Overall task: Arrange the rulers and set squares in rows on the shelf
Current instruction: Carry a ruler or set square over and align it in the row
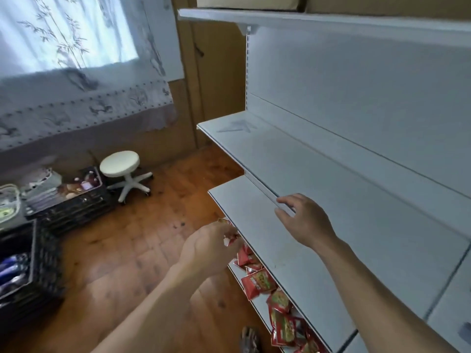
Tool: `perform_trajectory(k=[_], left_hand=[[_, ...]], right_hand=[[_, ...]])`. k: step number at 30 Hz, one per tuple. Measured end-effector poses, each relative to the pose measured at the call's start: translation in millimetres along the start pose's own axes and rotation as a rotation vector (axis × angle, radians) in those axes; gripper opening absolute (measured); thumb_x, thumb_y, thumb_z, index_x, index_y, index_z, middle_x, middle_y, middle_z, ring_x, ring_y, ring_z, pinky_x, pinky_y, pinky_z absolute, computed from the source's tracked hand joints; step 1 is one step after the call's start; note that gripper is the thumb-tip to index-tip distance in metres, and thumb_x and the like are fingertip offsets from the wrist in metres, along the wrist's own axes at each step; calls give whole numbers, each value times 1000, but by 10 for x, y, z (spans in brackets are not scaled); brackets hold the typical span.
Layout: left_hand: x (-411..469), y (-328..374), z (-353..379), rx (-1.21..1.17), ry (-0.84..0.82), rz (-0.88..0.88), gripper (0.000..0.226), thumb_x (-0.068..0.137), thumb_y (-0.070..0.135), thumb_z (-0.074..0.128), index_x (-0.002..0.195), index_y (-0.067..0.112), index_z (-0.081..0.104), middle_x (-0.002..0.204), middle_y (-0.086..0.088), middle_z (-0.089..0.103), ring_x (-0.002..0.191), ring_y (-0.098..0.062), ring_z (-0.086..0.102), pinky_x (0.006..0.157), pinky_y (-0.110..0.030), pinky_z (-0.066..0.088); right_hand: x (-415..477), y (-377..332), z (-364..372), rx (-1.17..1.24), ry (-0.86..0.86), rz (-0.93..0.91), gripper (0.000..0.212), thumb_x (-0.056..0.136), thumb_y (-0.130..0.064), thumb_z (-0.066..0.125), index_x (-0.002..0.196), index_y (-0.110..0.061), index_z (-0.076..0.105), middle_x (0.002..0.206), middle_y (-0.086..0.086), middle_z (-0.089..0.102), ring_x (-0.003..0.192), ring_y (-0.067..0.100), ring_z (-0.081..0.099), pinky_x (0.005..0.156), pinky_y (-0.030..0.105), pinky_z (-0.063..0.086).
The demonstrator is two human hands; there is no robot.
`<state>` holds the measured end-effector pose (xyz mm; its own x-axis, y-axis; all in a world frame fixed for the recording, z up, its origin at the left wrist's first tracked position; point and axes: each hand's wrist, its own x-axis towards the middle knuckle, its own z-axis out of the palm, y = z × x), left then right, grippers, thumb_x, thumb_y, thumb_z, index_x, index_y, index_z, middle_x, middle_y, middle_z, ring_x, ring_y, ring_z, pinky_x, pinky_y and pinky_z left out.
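Observation:
My right hand (pixel 307 221) pinches the near end of a long clear ruler (pixel 263 187) between fingers and thumb. The ruler lies slanted above the middle white shelf (pixel 254 225), pointing toward the shelf's back left. A clear set square (pixel 237 126) lies flat at the left end of the upper shelf (pixel 293 159). My left hand (pixel 207 249) hovers lower, just off the middle shelf's front edge, fingers curled in front of red packets (pixel 257 281). Whether it holds anything is unclear.
Several red packets fill the shelf below, along its front. A white stool (pixel 122 169) stands on the wooden floor at the left. Black crates (pixel 68 200) with goods stand further left. A top shelf (pixel 318 24) carries cardboard boxes.

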<state>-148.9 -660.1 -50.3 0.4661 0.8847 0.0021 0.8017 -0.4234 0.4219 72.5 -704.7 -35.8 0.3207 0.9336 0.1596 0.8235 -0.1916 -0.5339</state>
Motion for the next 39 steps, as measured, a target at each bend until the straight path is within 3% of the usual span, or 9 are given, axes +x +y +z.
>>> perform_trajectory(k=[6,10,21,26,33,39], left_hand=[[1097,-340,-113,52,22,9,37,88,57,52,116,36,63,108,16,64,93,-6,59,74,-23,50],[1895,-432,-248,53,16,6,36,89,54,54,117,34,64,110,15,65,93,-4,60,77,-26,55],[3602,-772,-404,-20,108,94,38,87,54,58,118,33,63,113,16,66,93,-2,62,71,-16,51],[4476,-966,-426,-46,93,194,45,85,53,61,124,30,60,121,11,63,103,-9,61,78,-22,53],[5653,-1165,-432,-112,-143,257,52,83,53,64,128,28,55,129,7,58,112,-14,57,90,-33,52],[6301,-1155,-299,-117,-255,286,53,81,50,65,128,28,56,129,5,57,114,-18,55,86,-29,45]], right_hand=[[1194,-80,426,47,10,-51,30,91,-36,58,118,-24,63,120,-6,62,106,12,57,78,18,38],[1955,-61,606,57,-24,-30,31,91,-36,56,120,-25,62,125,-7,60,112,11,55,85,19,39],[3464,-104,959,11,-55,14,32,91,-36,56,121,-25,61,127,-7,58,114,13,53,90,26,41],[4085,-124,1103,-21,-14,139,36,90,-37,55,124,-25,58,130,-5,55,117,15,51,93,29,43],[4774,-49,1238,-146,5,460,45,89,-35,56,132,-24,51,139,-1,46,129,20,39,101,31,36],[5002,-15,1372,-241,-13,638,47,84,-44,58,127,-26,54,133,2,48,125,25,41,96,34,39]])
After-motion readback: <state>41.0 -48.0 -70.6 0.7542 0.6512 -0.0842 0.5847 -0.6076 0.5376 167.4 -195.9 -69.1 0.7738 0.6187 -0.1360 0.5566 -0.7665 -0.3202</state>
